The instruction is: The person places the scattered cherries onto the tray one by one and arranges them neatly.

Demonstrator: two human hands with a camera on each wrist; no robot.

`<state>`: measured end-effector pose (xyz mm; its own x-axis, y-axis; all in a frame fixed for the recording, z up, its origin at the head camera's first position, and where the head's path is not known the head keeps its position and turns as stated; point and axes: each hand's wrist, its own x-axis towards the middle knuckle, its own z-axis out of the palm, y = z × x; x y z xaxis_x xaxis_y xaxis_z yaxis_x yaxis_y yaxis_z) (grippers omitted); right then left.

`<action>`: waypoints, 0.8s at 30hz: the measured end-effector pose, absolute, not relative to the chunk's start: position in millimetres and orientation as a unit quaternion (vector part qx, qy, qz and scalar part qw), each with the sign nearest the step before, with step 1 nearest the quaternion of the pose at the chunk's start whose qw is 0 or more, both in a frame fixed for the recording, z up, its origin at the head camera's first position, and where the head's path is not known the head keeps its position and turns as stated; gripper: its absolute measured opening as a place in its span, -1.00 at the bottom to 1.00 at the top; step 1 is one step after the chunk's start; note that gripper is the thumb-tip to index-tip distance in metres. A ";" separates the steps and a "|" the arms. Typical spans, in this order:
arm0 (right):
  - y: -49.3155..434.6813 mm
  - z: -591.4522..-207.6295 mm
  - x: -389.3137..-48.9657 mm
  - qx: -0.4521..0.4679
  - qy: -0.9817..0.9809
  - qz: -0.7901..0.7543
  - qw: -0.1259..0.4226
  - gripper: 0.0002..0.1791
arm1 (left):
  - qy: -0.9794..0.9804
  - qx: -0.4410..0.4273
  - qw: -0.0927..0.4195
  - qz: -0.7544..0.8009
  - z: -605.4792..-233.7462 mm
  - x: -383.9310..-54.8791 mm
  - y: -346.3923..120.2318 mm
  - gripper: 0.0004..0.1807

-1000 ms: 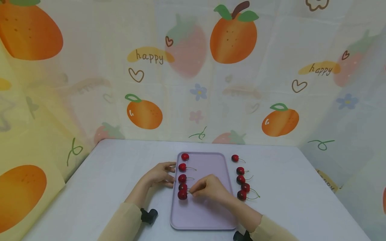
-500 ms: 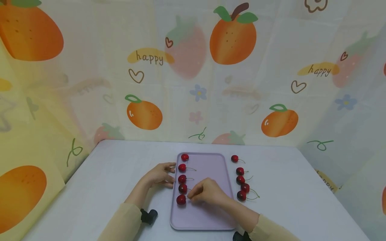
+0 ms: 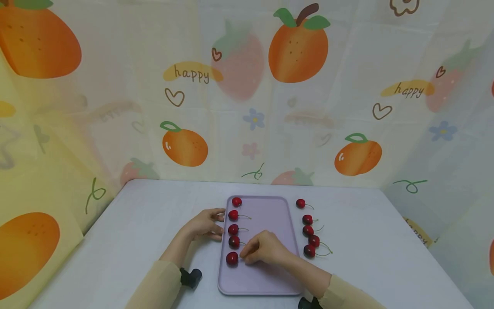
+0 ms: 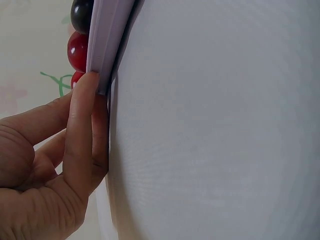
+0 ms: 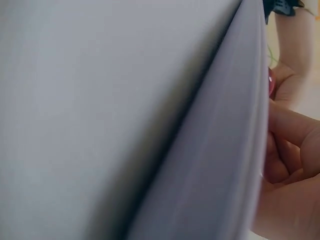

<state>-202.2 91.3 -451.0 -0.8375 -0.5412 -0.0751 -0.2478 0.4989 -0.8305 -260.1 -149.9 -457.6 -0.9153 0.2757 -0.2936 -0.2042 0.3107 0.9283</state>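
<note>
Red from near to far along the left side of the tray (image 3: 266, 279), five cherries (image 3: 233, 229) placed or nearly so and five more cherries (image 3: 314, 240) on the table (image 3: 366, 240) to the right: about half done, by the look of it. Pinching the nearest cherry (image 3: 232, 259), apparently by its stem, with the right hand (image 3: 266, 248); touching the tray's left rim, farther off, with relaxed fingers of the left hand (image 3: 203, 223).
</note>
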 end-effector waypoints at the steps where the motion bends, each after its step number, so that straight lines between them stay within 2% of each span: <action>1: 91.3 -451.7 -202.2 -0.232 0.848 -0.447 0.168 -0.87 | 0.783 0.022 0.205 0.587 -458.0 -260.3 -149.8 -0.15; 24: 91.2 -453.7 -202.9 -0.227 0.842 -0.453 0.184 -0.86 | 0.779 0.017 0.207 0.592 -458.5 -260.5 -149.1 -0.15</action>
<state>-202.9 91.2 -453.7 -0.8291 -0.5491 -0.1049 -0.2158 0.4874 -0.8461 -260.5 -149.1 -458.5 -0.9137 0.2718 -0.3021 -0.2181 0.2993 0.9289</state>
